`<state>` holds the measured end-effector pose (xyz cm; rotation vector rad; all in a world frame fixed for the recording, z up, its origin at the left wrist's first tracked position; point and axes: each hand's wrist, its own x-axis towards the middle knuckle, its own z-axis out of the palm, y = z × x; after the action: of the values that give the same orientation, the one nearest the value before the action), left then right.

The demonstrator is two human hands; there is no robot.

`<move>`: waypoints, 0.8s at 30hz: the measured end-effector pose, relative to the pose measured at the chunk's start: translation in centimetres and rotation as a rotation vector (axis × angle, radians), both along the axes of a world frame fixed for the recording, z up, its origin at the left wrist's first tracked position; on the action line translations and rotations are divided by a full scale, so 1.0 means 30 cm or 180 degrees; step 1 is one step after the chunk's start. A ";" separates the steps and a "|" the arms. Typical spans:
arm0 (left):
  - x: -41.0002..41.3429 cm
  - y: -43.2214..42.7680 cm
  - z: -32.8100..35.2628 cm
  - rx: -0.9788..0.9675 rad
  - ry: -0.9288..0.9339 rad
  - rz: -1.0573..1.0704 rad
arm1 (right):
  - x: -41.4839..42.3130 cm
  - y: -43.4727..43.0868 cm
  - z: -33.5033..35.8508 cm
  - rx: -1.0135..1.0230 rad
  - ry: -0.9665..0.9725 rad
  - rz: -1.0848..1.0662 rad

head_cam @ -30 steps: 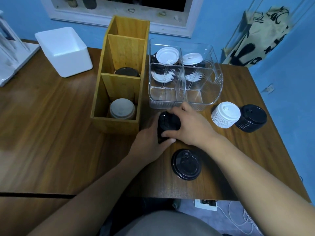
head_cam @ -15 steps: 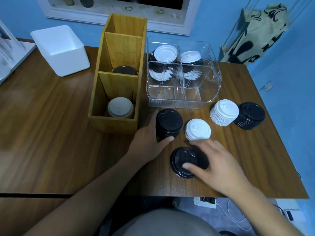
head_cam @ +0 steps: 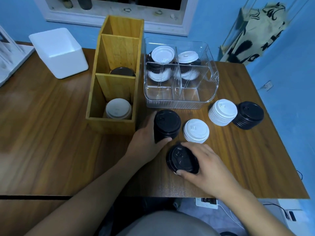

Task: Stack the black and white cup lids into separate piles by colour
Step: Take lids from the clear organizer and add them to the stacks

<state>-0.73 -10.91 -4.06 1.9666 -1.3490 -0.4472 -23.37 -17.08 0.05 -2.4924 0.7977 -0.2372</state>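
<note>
On the wooden table (head_cam: 51, 133), just right of the wooden organiser (head_cam: 110, 126), the left hand (head_cam: 146, 142) grips the near black stack (head_cam: 167, 125), as before. The right hand (head_cam: 209, 169), merely laid on it half a second ago, now clasps the single black lid (head_cam: 180, 159), thumb at its near edge. Piles count four — two black, two white: small white stack (head_cam: 196, 131), taller white stack (head_cam: 222, 112), far black stack (head_cam: 248, 117).

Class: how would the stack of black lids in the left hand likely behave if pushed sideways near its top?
The stack of black lids is many lids high, so it would probably lean or tip. The lids look like thin plastic, so likely light; the left hand gripping its side probably steadies it.
</note>
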 end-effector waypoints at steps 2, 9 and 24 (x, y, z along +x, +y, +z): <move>0.000 0.001 0.002 -0.0044 -0.0001 -0.0017 | 0.011 -0.044 0.050 0.0089 -0.0191 0.0060; -0.004 0.001 0.014 -0.0169 0.0031 -0.0015 | 0.181 -0.245 0.199 -0.0057 -0.0218 0.0270; 0.009 0.002 -0.007 -0.0136 0.0121 -0.0155 | 0.334 -0.331 0.140 -0.0217 0.0428 0.1048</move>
<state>-0.45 -10.87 -4.26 1.8847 -1.3739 -0.4726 -13.34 -26.99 4.26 -2.6779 0.4236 0.0196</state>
